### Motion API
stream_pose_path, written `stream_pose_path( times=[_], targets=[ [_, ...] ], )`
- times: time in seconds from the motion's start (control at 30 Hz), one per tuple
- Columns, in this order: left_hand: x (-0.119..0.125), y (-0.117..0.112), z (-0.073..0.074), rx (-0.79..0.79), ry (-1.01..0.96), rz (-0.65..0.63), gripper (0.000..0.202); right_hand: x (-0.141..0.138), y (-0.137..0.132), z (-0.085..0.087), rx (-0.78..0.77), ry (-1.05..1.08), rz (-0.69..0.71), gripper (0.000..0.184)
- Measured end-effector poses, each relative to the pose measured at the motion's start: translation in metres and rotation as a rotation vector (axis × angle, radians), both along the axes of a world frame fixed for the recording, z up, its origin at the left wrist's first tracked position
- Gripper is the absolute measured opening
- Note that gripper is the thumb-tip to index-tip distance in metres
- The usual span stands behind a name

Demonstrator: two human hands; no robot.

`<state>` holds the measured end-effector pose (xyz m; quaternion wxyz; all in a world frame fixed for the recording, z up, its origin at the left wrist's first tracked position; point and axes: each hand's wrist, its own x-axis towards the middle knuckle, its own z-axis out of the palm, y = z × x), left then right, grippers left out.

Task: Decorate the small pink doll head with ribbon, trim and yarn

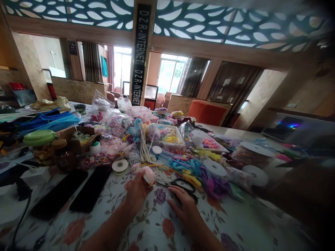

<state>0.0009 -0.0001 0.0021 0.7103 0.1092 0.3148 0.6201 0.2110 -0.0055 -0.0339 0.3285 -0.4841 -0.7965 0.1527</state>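
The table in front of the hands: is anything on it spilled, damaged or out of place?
Nothing looks clearly spilled or damaged. The table is only untidy: beyond the right hand, spools and fuzzy strands lie jumbled. The blurred right edge I cannot judge.

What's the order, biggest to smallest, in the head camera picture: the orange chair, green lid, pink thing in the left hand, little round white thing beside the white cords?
1. Orange chair, though it's farther away
2. Green lid
3. Pink thing in the left hand, partly hidden
4. Round white thing
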Motion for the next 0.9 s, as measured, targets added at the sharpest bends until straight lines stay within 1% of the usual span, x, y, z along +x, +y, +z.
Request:
stream_pose_path(
  times=[0.13, 0.23, 0.33, 0.43, 0.53, 0.63, 0.7, 0.8, 0.83, 0.9],
  targets=[
    [-0.003, 0.004, -0.001, -0.025, -0.027, 0.049, 0.022, -0.012, 0.003, 0.020, -0.015, 0.020, 0.055, 0.041],
    [-0.004, 0.008, 0.000, -0.035, -0.046, 0.104, 0.017, -0.027, 0.019, 0.032, -0.040, 0.077, 0.110, 0.042],
    [-0.006, 0.009, 0.003, -0.023, -0.071, 0.135, 0.015, -0.047, 0.051, 0.040, -0.088, 0.168, 0.129, 0.043],
    [-0.008, 0.008, 0.007, -0.002, -0.097, 0.132, 0.017, -0.072, 0.093, 0.047, -0.125, 0.211, 0.106, 0.047],
    [-0.010, 0.005, 0.010, 0.043, -0.145, 0.075, 0.020, -0.097, 0.133, 0.053, -0.186, 0.263, 0.070, 0.043],
    [-0.010, 0.003, 0.012, 0.061, -0.155, 0.000, 0.024, -0.118, 0.162, 0.056, -0.277, 0.319, 0.040, 0.031],
    [-0.009, 0.002, 0.014, 0.032, -0.125, -0.007, 0.027, -0.128, 0.173, 0.057, -0.354, 0.346, 0.020, 0.029],
    [-0.007, 0.001, 0.016, -0.010, -0.088, 0.008, 0.030, -0.135, 0.182, 0.061, -0.439, 0.382, -0.009, 0.027],
    [-0.007, 0.000, 0.016, -0.017, -0.087, 0.008, 0.031, -0.135, 0.183, 0.064, -0.441, 0.399, -0.022, 0.027],
    [-0.007, 0.001, 0.016, -0.027, -0.099, -0.002, 0.031, -0.130, 0.183, 0.074, -0.396, 0.444, -0.062, 0.027]
  ],
)
